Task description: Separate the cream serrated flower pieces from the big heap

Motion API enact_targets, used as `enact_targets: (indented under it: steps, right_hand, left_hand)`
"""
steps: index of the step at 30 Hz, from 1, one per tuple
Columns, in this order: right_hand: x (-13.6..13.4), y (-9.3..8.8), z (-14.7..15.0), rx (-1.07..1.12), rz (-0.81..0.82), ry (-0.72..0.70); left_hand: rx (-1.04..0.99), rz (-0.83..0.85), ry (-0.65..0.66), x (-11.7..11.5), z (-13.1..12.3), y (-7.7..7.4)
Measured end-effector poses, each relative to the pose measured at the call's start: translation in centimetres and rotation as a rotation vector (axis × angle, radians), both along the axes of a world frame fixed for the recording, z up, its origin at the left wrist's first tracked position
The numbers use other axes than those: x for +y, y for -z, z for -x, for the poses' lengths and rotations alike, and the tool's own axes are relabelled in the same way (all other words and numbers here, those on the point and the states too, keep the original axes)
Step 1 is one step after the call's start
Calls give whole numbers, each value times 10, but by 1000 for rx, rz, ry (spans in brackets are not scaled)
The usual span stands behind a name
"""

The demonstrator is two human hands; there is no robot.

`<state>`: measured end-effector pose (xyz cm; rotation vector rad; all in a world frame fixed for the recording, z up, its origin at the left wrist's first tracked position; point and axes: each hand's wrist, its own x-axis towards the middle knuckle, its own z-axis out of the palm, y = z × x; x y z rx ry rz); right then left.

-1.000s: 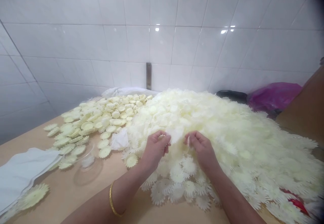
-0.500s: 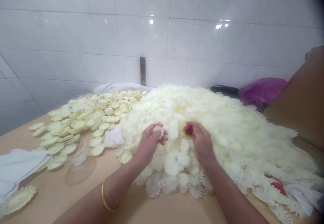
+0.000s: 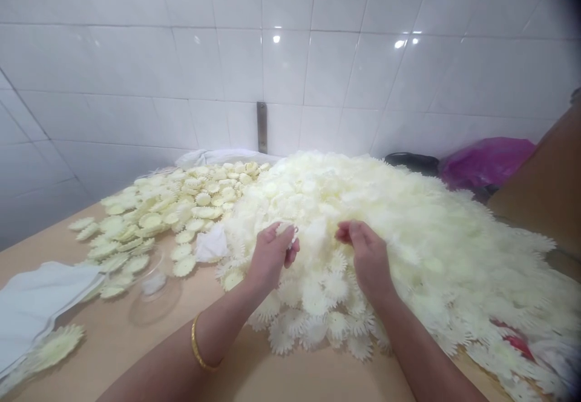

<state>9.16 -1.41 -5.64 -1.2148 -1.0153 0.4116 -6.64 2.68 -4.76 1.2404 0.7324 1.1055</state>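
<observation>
My left hand [image 3: 270,255] is closed, pinching a small pale-yellow fabric flower piece [image 3: 285,229] with a fringed edge between thumb and fingers. Facing it across a short gap, my right hand [image 3: 371,257] has thumb and fingertips pressed together; whatever they hold, if anything, is too small to see. Both hands hover over the near side of a large heap of thin, pale, fringed flower petals [image 3: 399,226]. To the left lie many thicker, stacked flower pieces [image 3: 154,220].
A clear round dish [image 3: 157,284] with something white in it stands on the tan table [image 3: 113,341]. White sheets [image 3: 45,293] lie at the left and a crumpled white scrap [image 3: 211,244] near the heap. Behind are a purple bag [image 3: 488,158] and the tiled wall [image 3: 227,57]; a person's limb [image 3: 540,190] is at right.
The view has shifted slightly to the left. The flower piece in my left hand has tilted flatter, and my hands stay almost the same distance apart.
</observation>
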Motion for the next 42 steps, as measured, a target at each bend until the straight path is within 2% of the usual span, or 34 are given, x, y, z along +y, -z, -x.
enact_targets:
  steps: [5, 9, 11, 14, 20, 23, 27, 31, 36, 42]
  right_hand:
    - [-4, 1, 3, -236, 16, 3]
    - [-5, 5, 7, -540, -77, -14]
    - [-5, 6, 9, -602, -127, -13]
    - [-8, 5, 11, -589, -156, -47]
    - [-14, 0, 19, -527, -98, -302]
    - [-16, -4, 23, -429, -86, -348]
    - [-17, -8, 22, -307, -29, -231]
    - [-14, -6, 15, -282, 47, -80]
    - [-10, -3, 11, -304, 32, 125]
    - [-12, -3, 13, -330, -4, 102]
  left_hand:
    - [-42, 58, -35, 0, 2, -5]
    - [25, 86, -39, -3, 1, -6]
    - [50, 130, 0, -5, -1, -5]
    - [89, 182, 101, -10, -4, -4]
    - [172, 121, 264, -17, -6, -2]
    - [192, 175, 310, -18, -6, -1]
    - [152, 284, 357, -18, -4, -4]
    - [78, 238, 404, -16, -4, -6]
    - [69, 190, 366, -15, -6, -1]
    - [96, 199, 300, -14, -6, 2]
